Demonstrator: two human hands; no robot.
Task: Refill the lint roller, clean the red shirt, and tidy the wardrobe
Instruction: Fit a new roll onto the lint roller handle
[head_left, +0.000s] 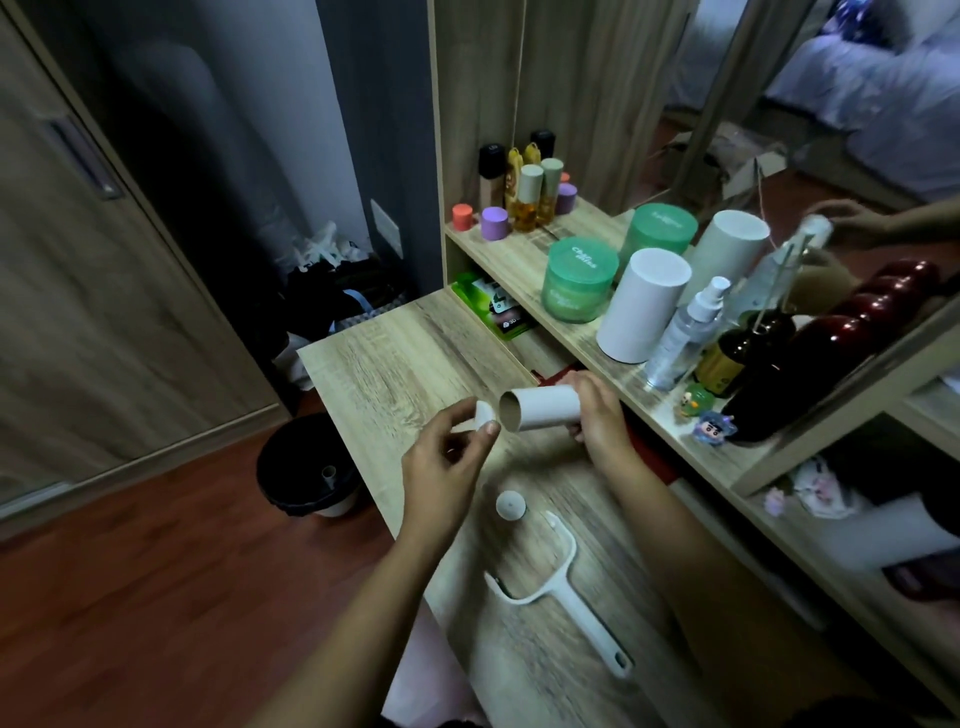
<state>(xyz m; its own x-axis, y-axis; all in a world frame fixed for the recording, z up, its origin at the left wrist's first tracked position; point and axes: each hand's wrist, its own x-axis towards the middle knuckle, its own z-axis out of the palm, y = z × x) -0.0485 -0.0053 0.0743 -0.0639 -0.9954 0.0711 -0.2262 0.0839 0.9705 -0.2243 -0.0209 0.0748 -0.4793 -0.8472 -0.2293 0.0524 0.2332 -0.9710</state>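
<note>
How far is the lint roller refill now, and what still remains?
Done: the white plastic forked handle lies bare on the wooden table beside a loose round white cap. In hand: the right hand grips a white paper roll; the left hand pinches a second white cap at its open end. Left: capping, mounting the roll, then cleaning and tidying.

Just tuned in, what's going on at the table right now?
A person is partway through refilling a lint roller. The right hand grips a white roll, its open end facing the left hand, which pinches a white end cap beside that opening, not yet fitted. A second cap and the roller handle lie on the table.
</note>
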